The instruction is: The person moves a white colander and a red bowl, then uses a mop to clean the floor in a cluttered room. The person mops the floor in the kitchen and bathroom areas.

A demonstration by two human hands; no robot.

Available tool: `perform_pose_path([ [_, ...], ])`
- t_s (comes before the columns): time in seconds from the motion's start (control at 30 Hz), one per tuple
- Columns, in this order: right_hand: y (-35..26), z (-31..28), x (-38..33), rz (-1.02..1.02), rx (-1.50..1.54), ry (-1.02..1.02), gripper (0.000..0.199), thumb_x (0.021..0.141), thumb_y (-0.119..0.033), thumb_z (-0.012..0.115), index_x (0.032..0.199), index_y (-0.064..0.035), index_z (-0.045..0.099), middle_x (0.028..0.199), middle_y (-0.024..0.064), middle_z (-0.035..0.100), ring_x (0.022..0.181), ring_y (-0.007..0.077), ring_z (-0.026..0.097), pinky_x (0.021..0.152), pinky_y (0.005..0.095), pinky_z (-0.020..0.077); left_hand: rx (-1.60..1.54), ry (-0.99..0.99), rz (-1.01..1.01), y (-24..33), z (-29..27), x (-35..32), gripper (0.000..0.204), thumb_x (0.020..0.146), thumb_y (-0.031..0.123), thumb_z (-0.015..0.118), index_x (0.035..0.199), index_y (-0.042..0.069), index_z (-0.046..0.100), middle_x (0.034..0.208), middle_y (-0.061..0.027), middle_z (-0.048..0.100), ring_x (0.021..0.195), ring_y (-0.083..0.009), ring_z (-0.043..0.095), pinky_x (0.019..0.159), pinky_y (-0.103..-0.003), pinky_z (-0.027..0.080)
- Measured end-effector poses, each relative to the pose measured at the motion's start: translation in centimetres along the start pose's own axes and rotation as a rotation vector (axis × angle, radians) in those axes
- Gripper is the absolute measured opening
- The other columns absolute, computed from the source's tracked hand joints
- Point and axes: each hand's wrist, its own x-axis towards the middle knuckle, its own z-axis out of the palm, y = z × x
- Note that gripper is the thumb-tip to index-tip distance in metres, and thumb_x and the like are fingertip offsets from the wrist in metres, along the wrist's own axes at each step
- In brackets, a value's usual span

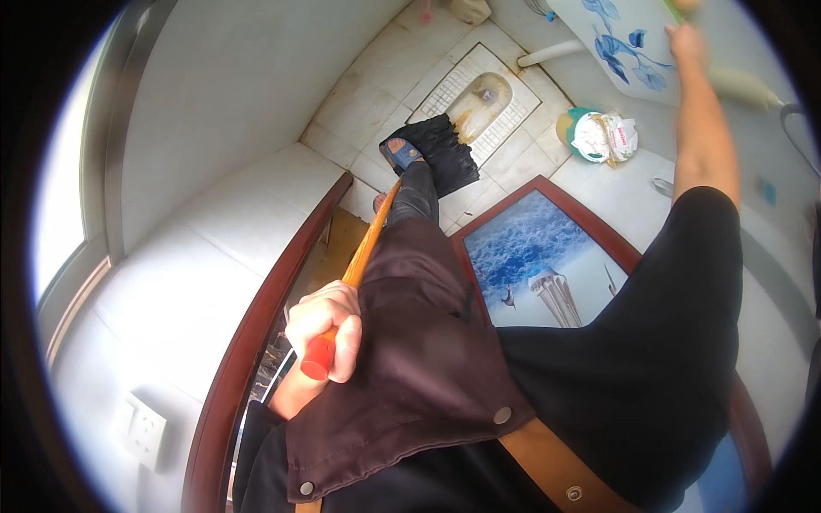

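Note:
My left hand [325, 329] is closed round the top of an orange wooden mop handle [369, 248], just below its red end cap [317, 357]. The handle slants down to the floor, where black fringed cloth [445, 154], apparently the mop head, lies by my sandalled foot [402, 154]; their join is hidden. My right hand [687, 44] is stretched out at the upper right, at the edge of a white cistern [633, 43] printed with blue flowers. Its fingers are curled by a green and orange thing [682, 8], too cut off to name.
A squat toilet [487, 98] is set in the tiled floor ahead. A green bin [571, 132] with a white bag stands by the right wall. The red-brown framed door [547, 256] with a sea picture is beside me at right. A wall socket [147, 432] is at lower left.

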Motion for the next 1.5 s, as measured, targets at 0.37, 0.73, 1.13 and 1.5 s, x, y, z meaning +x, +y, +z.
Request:
perform_pose_path([
  [0.37,1.8,1.6,1.0,0.020,-0.022,-0.051,0.050,0.095,-0.051,0.061,0.123,-0.0107,0.069,0.128,0.0191,0.065,0.119,0.0411,0.061,0.096,0.0533,0.0514,-0.022,0.010,0.028,-0.9,-0.9,-1.2,0.017,0.076,-0.007,0.058,0.067,0.003,0.048,0.059,-0.0083,0.052,0.049,-0.0229,0.052,0.053,-0.034,0.045],
  [0.73,1.6,1.0,0.1,0.058,-0.008,-0.033,0.054,0.095,-0.053,0.061,0.124,-0.0086,0.067,0.126,0.0217,0.064,0.118,0.0418,0.061,0.097,0.0537,0.0507,-0.057,0.074,-0.008,-1.0,-3.4,-1.7,0.018,0.077,-0.005,0.059,0.065,0.003,0.048,0.058,-0.0087,0.052,0.049,-0.0234,0.052,0.054,-0.034,0.047],
  [1.13,1.3,0.9,-0.4,-0.004,-0.083,-0.006,0.053,0.096,-0.050,0.061,0.126,-0.0071,0.063,0.130,0.0221,0.060,0.119,0.0413,0.060,0.097,0.0520,0.0511,-0.019,0.035,-0.020,-1.0,-4.0,1.4,0.017,0.079,-0.001,0.061,0.068,0.003,0.049,0.059,-0.0086,0.051,0.049,-0.0240,0.051,0.055,-0.037,0.047],
  [1.5,1.2,0.7,-1.0,-0.110,-0.135,0.051,0.050,0.094,-0.049,0.063,0.120,-0.0057,0.063,0.125,0.0229,0.062,0.115,0.0456,0.061,0.095,0.0537,0.0521,-0.035,0.169,-0.028,-1.3,-3.8,1.8,0.022,0.084,0.004,0.061,0.067,0.004,0.046,0.057,-0.0071,0.049,0.048,-0.0219,0.050,0.054,-0.035,0.045],
])
